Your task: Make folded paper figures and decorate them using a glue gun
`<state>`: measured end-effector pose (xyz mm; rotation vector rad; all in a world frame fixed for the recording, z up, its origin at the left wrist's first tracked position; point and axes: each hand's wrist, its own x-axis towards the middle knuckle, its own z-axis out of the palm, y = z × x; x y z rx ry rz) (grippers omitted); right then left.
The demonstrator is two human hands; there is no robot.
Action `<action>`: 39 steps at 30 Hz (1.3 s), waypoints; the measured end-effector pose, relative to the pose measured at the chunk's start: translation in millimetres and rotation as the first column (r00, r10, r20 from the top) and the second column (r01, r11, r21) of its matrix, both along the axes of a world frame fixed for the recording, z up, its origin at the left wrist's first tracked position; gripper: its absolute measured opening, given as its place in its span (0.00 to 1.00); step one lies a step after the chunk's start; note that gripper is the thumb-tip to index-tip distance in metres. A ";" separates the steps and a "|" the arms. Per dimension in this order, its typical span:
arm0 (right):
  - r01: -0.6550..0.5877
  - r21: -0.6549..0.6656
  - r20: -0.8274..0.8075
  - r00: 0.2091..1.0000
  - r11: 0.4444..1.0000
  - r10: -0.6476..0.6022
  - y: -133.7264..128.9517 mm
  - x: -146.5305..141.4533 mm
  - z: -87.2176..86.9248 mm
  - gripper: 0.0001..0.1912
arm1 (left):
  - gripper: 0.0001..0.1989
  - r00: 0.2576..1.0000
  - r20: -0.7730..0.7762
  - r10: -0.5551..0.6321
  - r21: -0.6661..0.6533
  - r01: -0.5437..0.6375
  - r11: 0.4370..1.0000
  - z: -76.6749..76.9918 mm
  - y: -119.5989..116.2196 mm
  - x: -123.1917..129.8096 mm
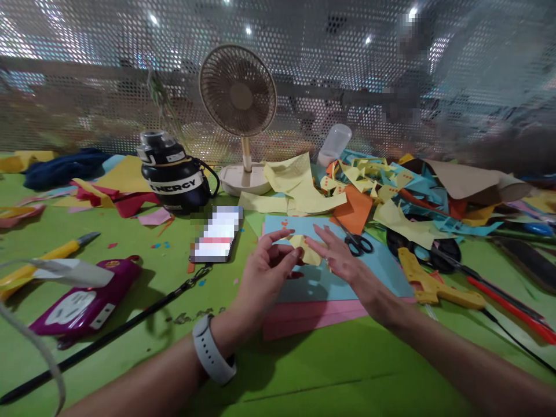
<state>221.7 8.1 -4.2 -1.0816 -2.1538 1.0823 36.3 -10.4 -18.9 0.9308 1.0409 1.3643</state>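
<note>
My left hand (273, 260), with a white band on the wrist, pinches a small pale yellow paper piece (310, 253) between thumb and fingers. From the right, my right hand (336, 252) meets the same piece with its fingers stretched out and spread, fingertips at its edge. Both hands are above a light blue sheet (299, 292), which lies on pink sheets (291, 328). Black-handled scissors (359, 244) rest on the blue sheet just beyond my right hand. Small red marks show on the blue sheet near its far edge.
A lit phone (218, 234), black jug (178, 179) and desk fan (238, 95) stand or lie behind left. Paper scraps (295, 179) pile at the back. At right are a yellow glue gun (428, 281) and red cutter (512, 307); at left, a purple power strip (87, 307) and yellow cutter (47, 260).
</note>
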 end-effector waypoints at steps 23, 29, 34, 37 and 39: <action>0.180 -0.132 -0.170 0.965 0.975 -0.201 9.5 -1.3 -3.0 0.28 | 0.20 0.995 -0.066 -0.069 0.122 0.077 0.990 -4.9 0.6 0.4; 0.163 -0.124 -0.211 0.960 0.979 -0.186 7.2 -2.2 -2.2 0.25 | 0.26 0.988 -0.086 -0.125 0.125 0.135 0.983 -7.7 0.3 -2.8; 0.158 -0.110 -0.191 0.966 0.981 -0.177 6.4 -3.7 -2.2 0.25 | 0.27 0.985 -0.103 -0.138 0.118 0.149 0.982 -9.3 2.0 -4.1; 0.157 -0.110 -0.196 0.965 0.982 -0.176 6.8 -4.4 -2.8 0.25 | 0.26 0.985 -0.110 -0.135 0.116 0.148 0.982 -9.6 3.4 -4.0; 0.162 -0.098 -0.192 0.965 0.982 -0.179 6.9 -4.4 -3.0 0.25 | 0.25 0.985 -0.111 -0.132 0.116 0.145 0.983 -9.5 4.2 -3.6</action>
